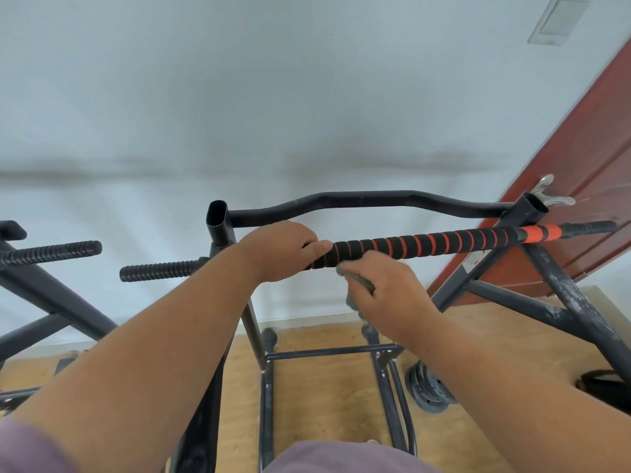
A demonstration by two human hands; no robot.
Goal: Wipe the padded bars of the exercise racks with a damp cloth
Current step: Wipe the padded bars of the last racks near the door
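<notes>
Here my left hand (285,250) wraps around the padded bar (426,245) at mid-frame, thumb lying along it. Just beside it, lower right, my right hand (389,295) clutches the grey-green cloth (358,285) bunched under the bar's near end. The black-and-orange bar runs off toward the right edge across the rack frame (532,213).

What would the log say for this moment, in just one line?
step: wiping | left hand: grips padded bar | right hand: holds cloth under bar | wiped: cannot tell
</notes>
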